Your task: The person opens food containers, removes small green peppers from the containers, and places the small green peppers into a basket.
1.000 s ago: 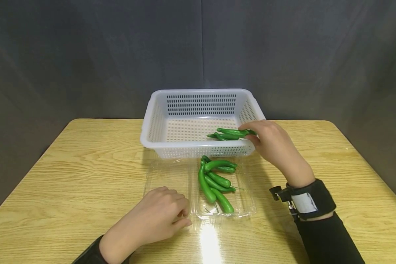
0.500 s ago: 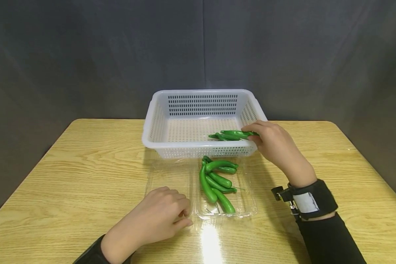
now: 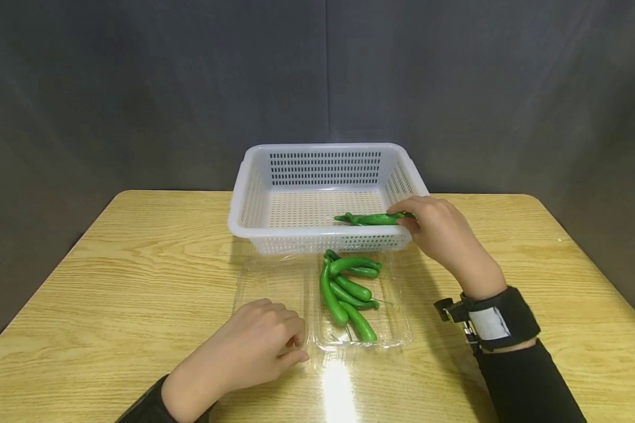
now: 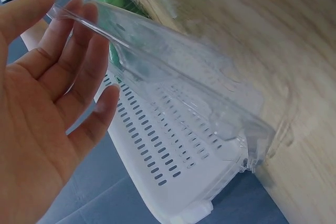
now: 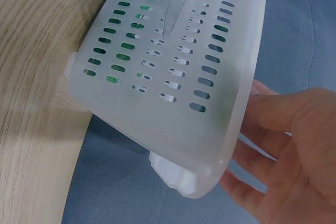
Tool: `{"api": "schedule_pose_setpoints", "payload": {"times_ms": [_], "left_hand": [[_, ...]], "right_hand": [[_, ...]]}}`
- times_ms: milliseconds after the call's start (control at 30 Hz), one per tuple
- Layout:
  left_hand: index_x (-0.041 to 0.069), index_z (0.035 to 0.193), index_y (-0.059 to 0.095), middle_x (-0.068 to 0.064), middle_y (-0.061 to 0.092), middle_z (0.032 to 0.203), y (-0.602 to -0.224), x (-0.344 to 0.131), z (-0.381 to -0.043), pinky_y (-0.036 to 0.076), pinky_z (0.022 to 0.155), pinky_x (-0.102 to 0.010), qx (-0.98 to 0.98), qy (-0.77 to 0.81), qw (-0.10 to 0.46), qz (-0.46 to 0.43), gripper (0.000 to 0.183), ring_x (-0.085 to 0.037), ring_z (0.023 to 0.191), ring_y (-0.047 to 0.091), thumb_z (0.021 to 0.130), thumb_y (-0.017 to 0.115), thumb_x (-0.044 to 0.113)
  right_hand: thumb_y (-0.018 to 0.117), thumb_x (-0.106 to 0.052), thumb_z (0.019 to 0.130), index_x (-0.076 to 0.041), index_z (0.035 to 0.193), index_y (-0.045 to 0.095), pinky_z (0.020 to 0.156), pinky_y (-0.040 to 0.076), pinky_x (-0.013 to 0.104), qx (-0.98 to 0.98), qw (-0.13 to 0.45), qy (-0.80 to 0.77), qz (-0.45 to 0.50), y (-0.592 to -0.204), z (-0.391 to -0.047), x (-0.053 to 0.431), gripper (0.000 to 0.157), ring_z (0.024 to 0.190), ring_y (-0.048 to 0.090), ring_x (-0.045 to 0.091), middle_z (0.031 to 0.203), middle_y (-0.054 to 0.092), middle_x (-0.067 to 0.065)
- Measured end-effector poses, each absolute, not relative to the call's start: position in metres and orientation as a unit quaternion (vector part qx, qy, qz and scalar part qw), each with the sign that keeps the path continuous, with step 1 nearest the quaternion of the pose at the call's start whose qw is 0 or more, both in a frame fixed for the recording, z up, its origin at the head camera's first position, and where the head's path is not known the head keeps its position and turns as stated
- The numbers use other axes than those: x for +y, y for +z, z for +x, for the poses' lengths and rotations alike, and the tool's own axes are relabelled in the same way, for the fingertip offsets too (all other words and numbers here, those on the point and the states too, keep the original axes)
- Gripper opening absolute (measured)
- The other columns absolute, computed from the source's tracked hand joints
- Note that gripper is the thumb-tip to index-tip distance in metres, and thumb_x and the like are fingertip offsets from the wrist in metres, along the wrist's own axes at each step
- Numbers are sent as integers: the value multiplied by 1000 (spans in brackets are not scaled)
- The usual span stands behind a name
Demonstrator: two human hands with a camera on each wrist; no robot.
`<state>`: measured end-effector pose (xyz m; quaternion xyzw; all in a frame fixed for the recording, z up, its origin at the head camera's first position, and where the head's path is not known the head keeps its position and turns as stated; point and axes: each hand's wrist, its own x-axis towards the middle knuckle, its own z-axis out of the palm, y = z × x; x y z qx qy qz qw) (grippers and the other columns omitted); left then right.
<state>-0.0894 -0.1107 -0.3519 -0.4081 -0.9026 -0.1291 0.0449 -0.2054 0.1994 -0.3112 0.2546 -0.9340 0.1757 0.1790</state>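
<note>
My right hand (image 3: 438, 229) reaches over the front right of the white basket (image 3: 234, 211) and holds the end of a slim green chili pepper (image 3: 373, 220) between fingers and thumb. Other peppers lie low beside it. In the right wrist view the basket rim hides the fingertips. Bent loosely, my left hand (image 3: 256, 343) stays at the near left corner of the clear clamshell box (image 3: 272, 276), with nothing in its grip. In the left wrist view its fingertips overlap the box's edge. Several green chili peppers (image 3: 332, 296) lie in the box's right half.
The wooden table (image 3: 137, 264) carries the box, with the slotted basket right behind it. A dark grey curtain (image 3: 190, 88) hangs at the back. A black band with a small camera (image 3: 444, 308) sits on the right wrist.
The uppermost pepper in the basket has dropped lower against the others, and my right hand has come down slightly with it. The left hand stays in place.
</note>
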Motion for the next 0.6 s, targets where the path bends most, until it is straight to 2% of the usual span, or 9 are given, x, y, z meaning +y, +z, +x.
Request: {"api": "schedule_pose_setpoints", "payload": {"times_ms": [367,600], "left_hand": [[22,74,60,18,42,65,-352,-111,-91,38,62,-23,-902,-123,50,-411,25,-2,60,39,83,79,35],[22,73,59,18,42,64,-352,-112,-90,38,63,-23,-903,-126,45,-408,26,-2,60,39,83,79,35]], "right_hand": [[65,11,86,-2,103,73,81,51,50,-934,179,170,260,-312,-207,200,23,97,66,35,108,71,15],[59,7,92,0,104,72,81,51,50,-938,161,176,251,-313,-208,198,19,96,66,35,107,70,17]]}}
